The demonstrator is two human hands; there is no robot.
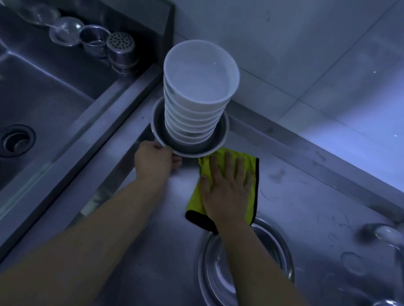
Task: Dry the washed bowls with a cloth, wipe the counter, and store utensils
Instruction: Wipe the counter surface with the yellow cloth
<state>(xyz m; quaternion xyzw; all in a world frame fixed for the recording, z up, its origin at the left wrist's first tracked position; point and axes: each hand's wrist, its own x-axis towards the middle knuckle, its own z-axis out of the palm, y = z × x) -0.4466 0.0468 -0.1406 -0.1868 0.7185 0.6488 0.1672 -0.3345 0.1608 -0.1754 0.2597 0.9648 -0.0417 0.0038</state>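
A tall stack of white bowls [197, 98] is seen at the upper centre of the frame, nested upright in a shallow grey dish [189, 149] on the steel table [302, 207]. The dish rim is gripped by the left hand [154, 160], fingers curled under its near edge. Just right of it, a yellow-green cloth [227, 187] with dark trim is pressed flat onto the table by the right hand [226, 187], fingers spread and straight. A round metal plate [246, 268] lies below the cloth, partly hidden by the right forearm. Ladles [392, 269] rest at lower right. A sink [34, 112] fills the left, with a perforated shaker [122, 51] and cups behind it.
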